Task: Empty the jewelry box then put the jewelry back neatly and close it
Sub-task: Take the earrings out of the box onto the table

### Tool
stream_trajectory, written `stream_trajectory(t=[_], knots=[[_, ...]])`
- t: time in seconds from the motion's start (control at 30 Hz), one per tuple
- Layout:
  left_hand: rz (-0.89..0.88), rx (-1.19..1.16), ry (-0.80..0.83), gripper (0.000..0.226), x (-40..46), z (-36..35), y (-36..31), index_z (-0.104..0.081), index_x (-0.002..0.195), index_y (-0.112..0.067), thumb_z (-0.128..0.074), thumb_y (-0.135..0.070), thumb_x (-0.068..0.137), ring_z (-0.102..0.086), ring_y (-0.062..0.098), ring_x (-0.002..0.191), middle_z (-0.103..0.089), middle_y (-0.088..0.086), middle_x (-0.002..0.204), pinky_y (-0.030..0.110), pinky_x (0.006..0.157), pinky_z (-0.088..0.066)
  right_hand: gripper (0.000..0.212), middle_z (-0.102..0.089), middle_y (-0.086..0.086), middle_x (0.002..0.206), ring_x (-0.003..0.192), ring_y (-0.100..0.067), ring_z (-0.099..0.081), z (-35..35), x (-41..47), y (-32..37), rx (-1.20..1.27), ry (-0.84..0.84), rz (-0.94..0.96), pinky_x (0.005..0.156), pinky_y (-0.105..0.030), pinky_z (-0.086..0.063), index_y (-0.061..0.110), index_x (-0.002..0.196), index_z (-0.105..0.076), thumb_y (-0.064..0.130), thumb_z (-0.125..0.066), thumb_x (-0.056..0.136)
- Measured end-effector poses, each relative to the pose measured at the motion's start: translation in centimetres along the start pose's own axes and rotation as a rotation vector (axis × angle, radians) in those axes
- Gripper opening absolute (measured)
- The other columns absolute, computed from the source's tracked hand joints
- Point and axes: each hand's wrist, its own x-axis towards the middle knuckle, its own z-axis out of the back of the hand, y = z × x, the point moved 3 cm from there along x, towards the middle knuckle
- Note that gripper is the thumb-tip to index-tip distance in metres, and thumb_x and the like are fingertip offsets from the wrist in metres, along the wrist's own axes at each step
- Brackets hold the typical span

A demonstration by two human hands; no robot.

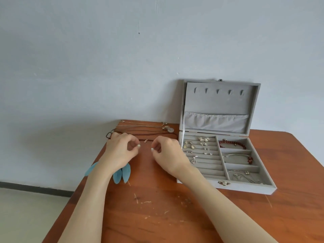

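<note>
A grey velvet jewelry box point(245, 187) stands open at the right of the wooden table, its lid leaning on the wall. Earrings and rings point(199, 148) sit in its left slots; a red bead bracelet point(232, 143) and thin chains point(245, 175) lie in the right compartments. My left hand point(121, 149) and my right hand point(166, 151) hover left of the box, each pinching one small pale pearl-like earring between thumb and finger. Several necklaces point(145, 128) lie stretched out on the table behind my hands. Blue feather earrings point(122, 172) lie partly under my left wrist.
The table point(166, 207) is scratched in the middle and its left edge drops to the floor. A pale wall stands directly behind the box and the necklaces.
</note>
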Motion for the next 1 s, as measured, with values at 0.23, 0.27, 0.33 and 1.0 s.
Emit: stream_trajectory(t=[0.23, 0.27, 0.33, 1.0], knots=[[0.044, 0.072, 0.054, 0.006, 0.1, -0.5, 1.2, -0.061, 0.091, -0.027, -0.057, -0.03, 0.087, -0.037, 0.016, 0.102, -0.045, -0.016, 0.079, 0.037, 0.092, -0.036, 0.015, -0.067, -0.01, 0.099, 0.098, -0.025, -0.059, -2.5, 1.2, 0.6, -0.024, 0.072, -0.067, 0.087, -0.033, -0.047, 0.009, 0.097, -0.066, 0.012, -0.057, 0.085], [0.043, 0.074, 0.047, 0.006, 0.1, -0.5, 1.4, -0.061, 0.091, -0.027, -0.057, -0.03, 0.087, -0.038, 0.017, 0.102, -0.044, -0.018, 0.078, 0.037, 0.092, -0.037, 0.015, -0.067, -0.009, 0.099, 0.097, -0.023, -0.059, -2.7, 1.3, 0.6, -0.014, 0.071, -0.074, 0.085, -0.031, -0.046, 0.009, 0.097, -0.067, 0.012, -0.058, 0.085], [0.048, 0.068, 0.043, 0.006, 0.1, -0.4, 1.6, -0.062, 0.09, -0.028, -0.058, -0.03, 0.087, -0.041, 0.017, 0.102, -0.043, -0.019, 0.077, 0.038, 0.092, -0.037, 0.014, -0.067, -0.008, 0.097, 0.095, -0.02, -0.059, -2.8, 1.4, 0.5, 0.004, 0.057, -0.086, 0.081, -0.027, -0.044, 0.011, 0.095, -0.069, 0.012, -0.06, 0.085], [0.089, 0.082, -0.017, 0.015, 0.3, -0.5, 1.4, -0.067, 0.098, -0.026, -0.06, -0.033, 0.086, -0.038, 0.017, 0.106, -0.054, -0.008, 0.093, 0.035, 0.094, -0.032, 0.013, -0.061, -0.008, 0.106, 0.095, -0.025, -0.059, -3.7, 1.7, 0.6, -0.062, -0.027, -0.107, 0.081, -0.036, -0.049, 0.012, 0.097, -0.065, 0.018, -0.059, 0.087]])
